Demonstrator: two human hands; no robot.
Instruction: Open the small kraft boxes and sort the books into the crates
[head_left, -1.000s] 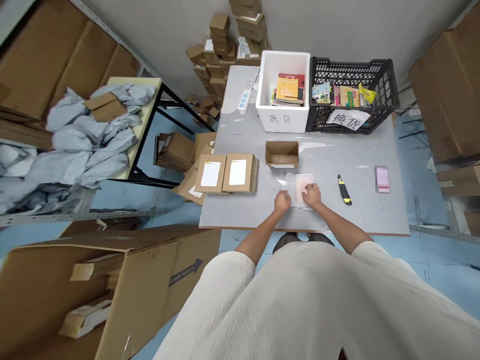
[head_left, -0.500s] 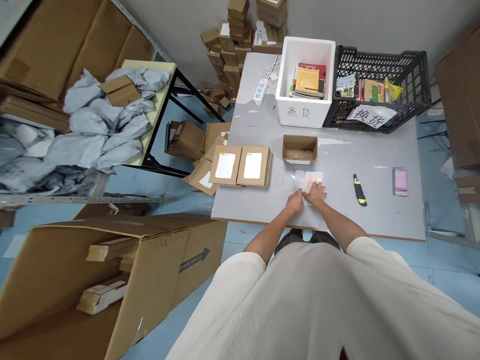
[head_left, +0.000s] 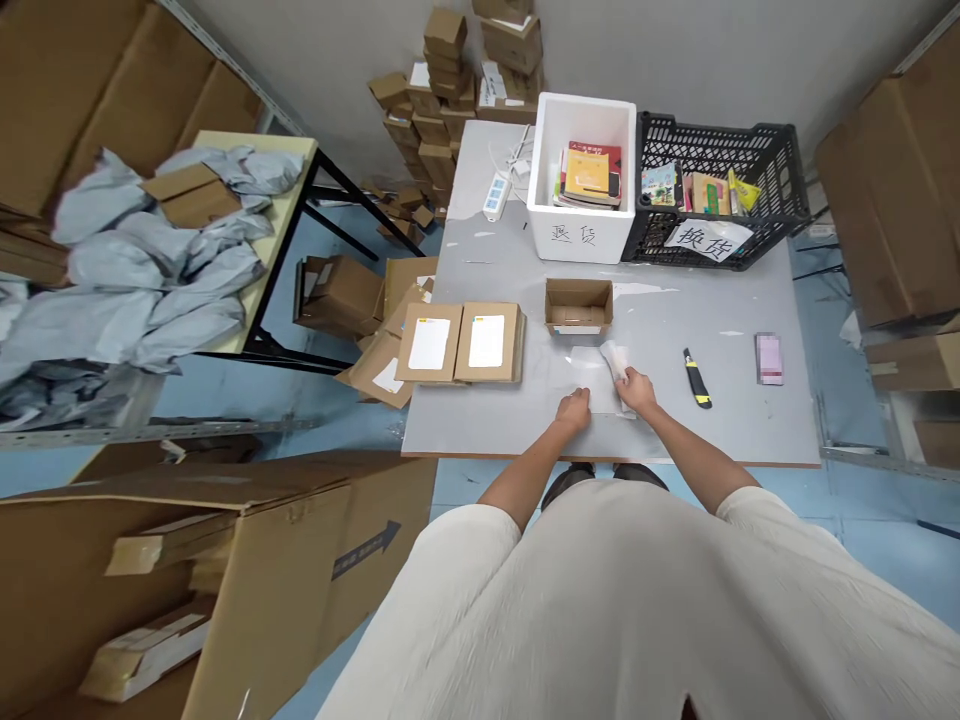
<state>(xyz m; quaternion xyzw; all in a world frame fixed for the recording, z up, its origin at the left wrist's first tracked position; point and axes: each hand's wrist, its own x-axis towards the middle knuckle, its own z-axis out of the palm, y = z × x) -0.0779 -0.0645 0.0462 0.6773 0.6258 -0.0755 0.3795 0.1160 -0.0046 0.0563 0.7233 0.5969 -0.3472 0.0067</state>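
Note:
My right hand (head_left: 637, 390) is closed around a slim whitish packet (head_left: 615, 358), which stands tilted up off the table. Under and beside it, a clear plastic sheet (head_left: 589, 357) lies flat on the grey tabletop. With fingers drawn together, my left hand (head_left: 574, 408) grips the near left edge of this sheet. Just beyond both hands sits a small open cardboard box (head_left: 578, 304). Two cardboard parcels with white labels (head_left: 486, 342) lie to the left. A black and yellow utility knife (head_left: 697, 380) rests to the right of my right hand.
A white foam box (head_left: 577, 238) with books and a black plastic crate (head_left: 780, 190) stand at the table's back. A pink phone-like object (head_left: 769, 359) lies at the right. On the left are grey mailing bags (head_left: 116, 255) and a large open carton (head_left: 292, 590).
My right hand has lifted the packet from lying flat to standing tilted, and my hands have moved apart. The whole view has shifted, with the table lower and further left.

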